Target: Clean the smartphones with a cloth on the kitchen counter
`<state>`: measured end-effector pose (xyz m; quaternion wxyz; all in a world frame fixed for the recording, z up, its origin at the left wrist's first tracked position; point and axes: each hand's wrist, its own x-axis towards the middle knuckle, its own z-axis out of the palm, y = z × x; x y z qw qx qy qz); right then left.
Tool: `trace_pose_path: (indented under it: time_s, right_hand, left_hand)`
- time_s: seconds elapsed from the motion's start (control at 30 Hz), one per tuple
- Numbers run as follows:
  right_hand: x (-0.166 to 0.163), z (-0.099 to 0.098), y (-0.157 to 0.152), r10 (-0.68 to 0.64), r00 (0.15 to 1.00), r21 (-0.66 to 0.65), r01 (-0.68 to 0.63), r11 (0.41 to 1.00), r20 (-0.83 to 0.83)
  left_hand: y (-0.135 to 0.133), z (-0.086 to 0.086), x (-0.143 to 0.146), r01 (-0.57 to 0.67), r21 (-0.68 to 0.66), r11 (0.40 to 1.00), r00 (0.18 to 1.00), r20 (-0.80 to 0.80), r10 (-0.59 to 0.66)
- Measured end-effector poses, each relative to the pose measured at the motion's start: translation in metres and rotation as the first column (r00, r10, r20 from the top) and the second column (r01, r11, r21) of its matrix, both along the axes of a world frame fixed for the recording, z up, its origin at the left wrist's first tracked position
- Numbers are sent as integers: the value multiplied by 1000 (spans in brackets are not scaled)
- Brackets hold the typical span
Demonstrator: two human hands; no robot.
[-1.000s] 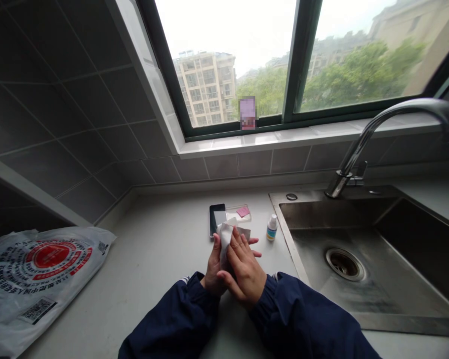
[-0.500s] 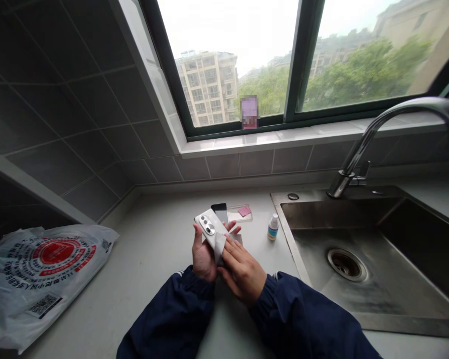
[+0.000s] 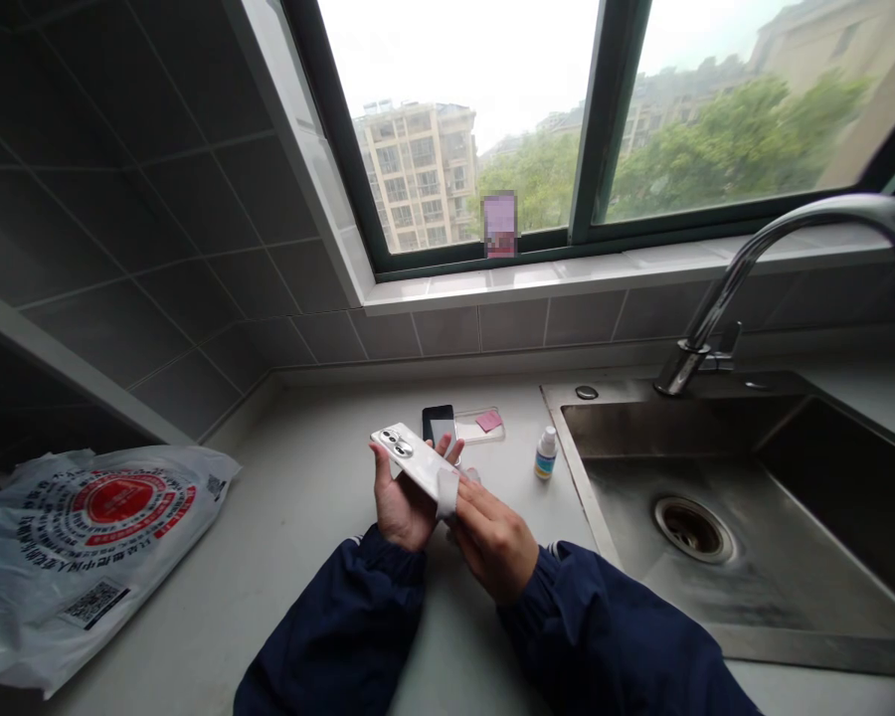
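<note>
My left hand [image 3: 401,502] grips a white phone [image 3: 410,456] by its edges, back side up with the camera lenses showing. My right hand [image 3: 494,537] pinches a small white cloth [image 3: 448,486] and presses it against the phone's lower end. Both hands hover over the grey counter [image 3: 305,517] in dark blue sleeves. Just beyond them lie a second, black phone [image 3: 439,425], a clear case [image 3: 479,425] with a pink slip on it, and a small white dropper bottle [image 3: 544,453].
A steel sink [image 3: 716,517] with a curved tap [image 3: 761,268] fills the right side. A printed white plastic bag [image 3: 82,542] lies at the left on the counter. Dark tiled wall and a window ledge run behind.
The cloth that covered the phone has slid down to its lower end. My left hand has turned and raised the phone, so its back and lenses now show.
</note>
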<state>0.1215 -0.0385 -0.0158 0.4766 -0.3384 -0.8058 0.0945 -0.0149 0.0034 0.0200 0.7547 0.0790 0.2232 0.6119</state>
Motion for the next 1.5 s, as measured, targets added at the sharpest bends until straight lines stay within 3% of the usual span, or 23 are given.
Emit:
trace_pose_path:
  time_s: [0.17,0.3,0.4,0.5,0.77,0.93,1.07,1.2,1.33,1.43,1.5]
  right_hand:
    - [2,3,-1,-23,979,-154,-9,988,-203]
    - [3,2,0,-126,928,-265,31,964,-351]
    - [5,3,5,-243,848,-462,-2,887,-471]
    - [6,2,13,-286,751,-591,-168,789,-596]
    - [-1,-13,19,-242,715,-611,-315,726,-656]
    - [0,-9,15,-271,716,-615,-272,740,-643]
    - [4,5,12,-325,698,-594,-179,784,-638]
    - [7,11,9,-288,799,-412,56,910,-528]
    - [1,-1,5,-132,985,-100,121,988,-110]
    - [-5,-9,0,-58,963,-66,78,995,264]
    - [-7,-9,-3,-32,918,-67,63,996,395]
  left_hand:
    - [1,-5,-1,8,28,1000,997,-71,-6]
    - [0,-5,-4,20,60,998,990,-137,-12]
    - [-1,-2,-4,37,112,993,991,-133,-22]
    - [-3,1,0,42,177,983,996,-89,-27]
    - [-5,-1,8,33,209,977,991,-132,-5]
    - [-5,0,2,31,196,980,992,-123,-7]
    - [-4,0,1,25,160,987,994,-108,-8]
    - [-5,-4,5,54,148,988,990,-138,-33]
    - [-8,-4,8,82,147,986,992,-111,-66]
    - [-9,-2,7,83,115,990,989,-132,-68]
    - [-10,-1,5,78,96,992,988,-140,-64]
